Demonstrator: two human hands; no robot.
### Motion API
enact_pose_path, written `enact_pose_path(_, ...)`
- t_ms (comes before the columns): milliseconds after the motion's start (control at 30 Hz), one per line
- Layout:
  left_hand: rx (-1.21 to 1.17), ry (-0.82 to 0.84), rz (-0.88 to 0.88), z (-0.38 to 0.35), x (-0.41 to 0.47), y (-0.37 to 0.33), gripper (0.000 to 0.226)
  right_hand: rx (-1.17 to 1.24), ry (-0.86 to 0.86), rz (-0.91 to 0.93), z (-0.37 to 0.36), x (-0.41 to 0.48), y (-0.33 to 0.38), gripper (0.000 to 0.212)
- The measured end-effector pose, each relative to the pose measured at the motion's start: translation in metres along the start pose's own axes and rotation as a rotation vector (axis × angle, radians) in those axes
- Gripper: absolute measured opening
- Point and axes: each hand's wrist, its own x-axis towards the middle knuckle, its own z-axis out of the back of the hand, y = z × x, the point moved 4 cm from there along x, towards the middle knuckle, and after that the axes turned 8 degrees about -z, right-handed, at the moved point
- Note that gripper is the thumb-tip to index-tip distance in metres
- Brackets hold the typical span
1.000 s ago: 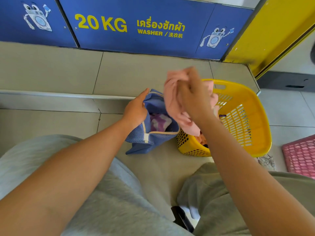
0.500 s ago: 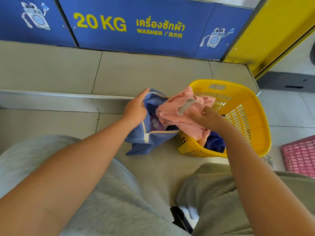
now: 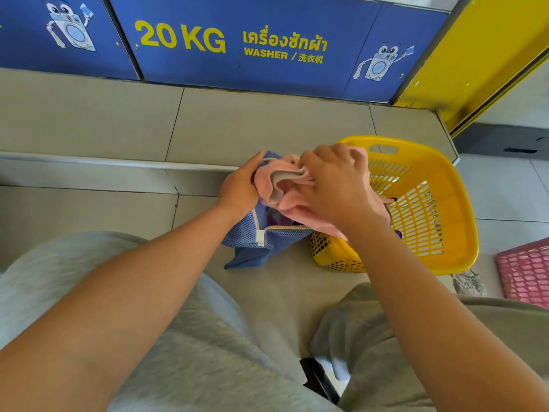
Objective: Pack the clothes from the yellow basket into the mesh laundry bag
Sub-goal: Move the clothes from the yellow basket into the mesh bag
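A blue mesh laundry bag point(image 3: 252, 239) with a white zip edge stands open on the tiled floor. My left hand point(image 3: 239, 188) grips its left rim and holds the mouth open. My right hand point(image 3: 335, 185) grips a pink garment point(image 3: 282, 194) bunched over the bag's opening. Something purple shows inside the bag. The yellow basket point(image 3: 430, 221) sits tilted just right of the bag, touching it. A bit of dark blue cloth point(image 3: 396, 233) peeks out inside the basket behind my right wrist.
A blue washer panel point(image 3: 237, 40) marked 20 KG runs along the back above a tiled step point(image 3: 208, 123). A yellow wall panel point(image 3: 481, 55) stands at the right. A pink basket point(image 3: 525, 275) lies at the far right. My grey-clad knees fill the foreground.
My right hand carried the pink garment from above the basket leftward and down onto the bag's mouth. My left hand stayed on the bag's rim.
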Motion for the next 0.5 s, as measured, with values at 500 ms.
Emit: enact_pose_path(500,0.053,-0.052,-0.052,0.006,0.003,0.003,0.060,0.193,0.316,-0.534,-0.029,0.025,-0.077,0.091)
